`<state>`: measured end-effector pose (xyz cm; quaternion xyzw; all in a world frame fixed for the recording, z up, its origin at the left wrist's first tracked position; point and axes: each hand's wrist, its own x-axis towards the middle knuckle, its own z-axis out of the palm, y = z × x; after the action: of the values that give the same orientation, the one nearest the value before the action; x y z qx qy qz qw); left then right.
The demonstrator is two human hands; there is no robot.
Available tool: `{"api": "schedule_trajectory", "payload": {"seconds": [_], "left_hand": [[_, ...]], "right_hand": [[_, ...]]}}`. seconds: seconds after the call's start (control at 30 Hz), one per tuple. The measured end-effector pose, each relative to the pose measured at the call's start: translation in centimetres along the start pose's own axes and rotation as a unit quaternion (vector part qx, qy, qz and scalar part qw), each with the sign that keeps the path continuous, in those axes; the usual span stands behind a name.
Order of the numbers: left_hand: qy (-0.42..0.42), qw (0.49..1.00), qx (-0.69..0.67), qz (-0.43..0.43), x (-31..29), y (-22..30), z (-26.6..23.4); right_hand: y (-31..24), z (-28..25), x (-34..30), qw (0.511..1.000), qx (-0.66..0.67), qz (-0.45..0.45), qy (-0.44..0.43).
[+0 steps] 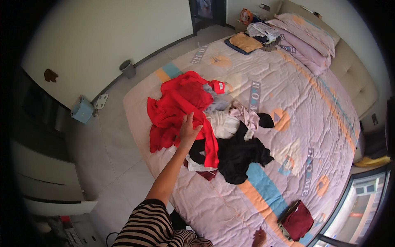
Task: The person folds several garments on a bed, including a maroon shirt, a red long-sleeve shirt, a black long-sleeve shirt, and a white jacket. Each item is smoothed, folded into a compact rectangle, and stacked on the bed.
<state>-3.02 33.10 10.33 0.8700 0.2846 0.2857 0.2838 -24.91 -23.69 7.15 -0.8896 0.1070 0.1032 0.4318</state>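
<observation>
A bed (302,107), pillows (314,39) and headboard (356,78) show a bedroom.

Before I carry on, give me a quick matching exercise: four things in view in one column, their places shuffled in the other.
Things
1. left hand
2. folded maroon clothing
3. folded tan garment
4. grey bin

Places
A. on the floor, close to the wall
B. touching the red clothing
C. on the bed, nearest the right hand
D. on the bed, near the pillows

Pairs: 1-B, 2-C, 3-D, 4-A
</observation>
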Motion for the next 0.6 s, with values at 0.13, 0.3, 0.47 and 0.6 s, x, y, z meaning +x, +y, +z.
{"api": "schedule_trajectory", "payload": {"seconds": [0.13,0.3,0.47,0.6], "left_hand": [[-0.127,0.981,0.145,-0.021,2.5,-6.5,-1.7],[-0.163,0.981,-0.102,0.020,-0.1,-5.0,-7.8],[-0.275,0.907,-0.273,0.167,-9.6,6.0,-16.3],[-0.506,0.744,-0.397,0.182,-20.0,10.6,-18.5]], "right_hand": [[-6.2,3.7,-2.2,0.997,0.035,0.039,-0.050],[-16.9,7.6,-0.1,0.989,0.078,0.077,-0.100],[-26.0,13.7,1.1,0.872,0.389,0.219,-0.199],[-25.4,16.1,-0.3,0.774,0.505,0.238,-0.299]]}}
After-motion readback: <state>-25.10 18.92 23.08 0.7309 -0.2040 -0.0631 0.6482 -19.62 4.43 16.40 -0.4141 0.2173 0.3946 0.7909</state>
